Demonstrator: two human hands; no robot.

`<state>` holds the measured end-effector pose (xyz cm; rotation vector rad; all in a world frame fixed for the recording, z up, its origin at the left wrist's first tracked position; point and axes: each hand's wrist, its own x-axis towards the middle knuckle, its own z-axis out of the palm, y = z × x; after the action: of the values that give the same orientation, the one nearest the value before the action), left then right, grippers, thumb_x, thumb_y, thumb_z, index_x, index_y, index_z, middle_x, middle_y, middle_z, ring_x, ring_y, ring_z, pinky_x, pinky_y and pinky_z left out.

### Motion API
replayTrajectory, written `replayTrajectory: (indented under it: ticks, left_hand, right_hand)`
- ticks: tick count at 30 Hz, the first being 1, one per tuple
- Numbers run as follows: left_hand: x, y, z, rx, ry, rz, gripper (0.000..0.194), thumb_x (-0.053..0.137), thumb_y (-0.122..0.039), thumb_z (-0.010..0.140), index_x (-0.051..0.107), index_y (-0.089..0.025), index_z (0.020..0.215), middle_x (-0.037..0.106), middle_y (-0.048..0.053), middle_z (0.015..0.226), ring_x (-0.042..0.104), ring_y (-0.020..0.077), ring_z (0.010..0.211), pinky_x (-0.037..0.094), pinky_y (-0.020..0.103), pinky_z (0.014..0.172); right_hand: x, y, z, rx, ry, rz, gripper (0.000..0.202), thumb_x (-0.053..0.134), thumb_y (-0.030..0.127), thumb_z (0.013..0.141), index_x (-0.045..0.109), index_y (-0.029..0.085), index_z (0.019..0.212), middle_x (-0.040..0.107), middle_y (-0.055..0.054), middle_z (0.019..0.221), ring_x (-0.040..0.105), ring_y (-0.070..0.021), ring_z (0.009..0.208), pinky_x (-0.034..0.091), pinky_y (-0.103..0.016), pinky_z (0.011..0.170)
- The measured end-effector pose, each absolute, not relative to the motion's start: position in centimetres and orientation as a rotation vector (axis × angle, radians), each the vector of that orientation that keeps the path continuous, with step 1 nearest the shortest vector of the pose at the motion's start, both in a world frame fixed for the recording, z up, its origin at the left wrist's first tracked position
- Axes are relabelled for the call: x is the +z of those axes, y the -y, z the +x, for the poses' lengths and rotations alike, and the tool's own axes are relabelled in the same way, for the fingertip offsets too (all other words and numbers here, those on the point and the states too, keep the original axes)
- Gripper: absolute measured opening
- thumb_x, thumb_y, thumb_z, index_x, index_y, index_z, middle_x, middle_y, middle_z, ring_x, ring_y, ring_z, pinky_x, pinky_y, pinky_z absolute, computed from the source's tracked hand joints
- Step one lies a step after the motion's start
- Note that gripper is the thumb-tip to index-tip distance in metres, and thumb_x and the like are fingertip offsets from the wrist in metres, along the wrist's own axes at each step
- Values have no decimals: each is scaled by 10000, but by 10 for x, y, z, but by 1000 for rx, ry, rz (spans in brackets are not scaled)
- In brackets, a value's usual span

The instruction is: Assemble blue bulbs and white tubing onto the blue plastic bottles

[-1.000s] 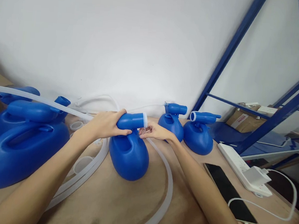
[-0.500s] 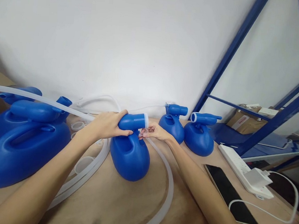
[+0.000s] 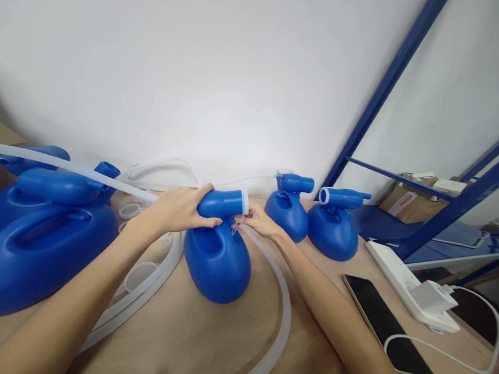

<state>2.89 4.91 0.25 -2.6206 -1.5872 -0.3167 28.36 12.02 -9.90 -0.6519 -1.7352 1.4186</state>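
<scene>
A blue plastic bottle (image 3: 218,266) with a wide angled neck stands upright on the brown table (image 3: 183,344). My left hand (image 3: 186,209) is wrapped round its neck, thumb below and fingers over the top. The neck's open end, with a white rim, points right. Just beneath that rim, the fingers of my right hand (image 3: 259,220) pinch a small clear plastic piece (image 3: 237,223) beside the handle's top. How that piece joins the bottle is too small to tell. A translucent hose (image 3: 285,306) curves from near my right hand towards the front edge.
More blue bottles (image 3: 52,245) stand at the left, and two others (image 3: 335,235) at the back right. Clear round caps (image 3: 139,276) and coiled hose lie left of centre. A phone (image 3: 388,324), a power strip (image 3: 399,276) and a blue metal rack (image 3: 389,83) are at the right.
The fingers of my right hand have shifted slightly up, and the clear piece now hangs lower and more upright beneath them. My left hand keeps its hold on the neck.
</scene>
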Motion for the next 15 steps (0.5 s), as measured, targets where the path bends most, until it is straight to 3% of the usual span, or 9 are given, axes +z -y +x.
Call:
replayTrajectory:
  ticks: [5, 9, 12, 15]
  left_hand:
    - [4, -48, 31, -303, 1618, -2610, 761, 510, -825, 832, 539, -219, 1290, 760, 149, 1074, 729, 434, 961, 494, 417, 719]
    - [6, -47, 32, -293, 1633, -2613, 757, 517, -809, 833, 545, -212, 1298, 763, 150, 1061, 728, 437, 966, 503, 427, 743]
    - [6, -46, 32, -299, 1637, -2615, 761, 512, -815, 834, 543, -216, 1302, 761, 151, 1081, 727, 435, 970, 506, 430, 748]
    - [5, -46, 31, -307, 1624, -2620, 757, 505, -812, 841, 542, -213, 1302, 759, 156, 1090, 725, 441, 987, 510, 436, 758]
  right_hand:
    - [-84, -111, 299, 1486, 1894, -671, 429, 949, 340, 687, 775, 165, 1037, 786, -59, 1012, 736, -189, 949, 579, -337, 905]
    - [-87, -111, 300, 1441, 1954, -714, 387, 980, 326, 623, 792, 171, 924, 785, -32, 923, 725, -170, 839, 573, -316, 838]
    - [-96, -115, 292, 1391, 1903, -705, 320, 963, 384, 654, 772, 168, 794, 766, -21, 827, 725, -178, 808, 568, -325, 831]
    - [-103, -119, 287, 1367, 1826, -697, 348, 941, 436, 681, 761, 172, 816, 743, -10, 797, 706, -166, 761, 562, -316, 780]
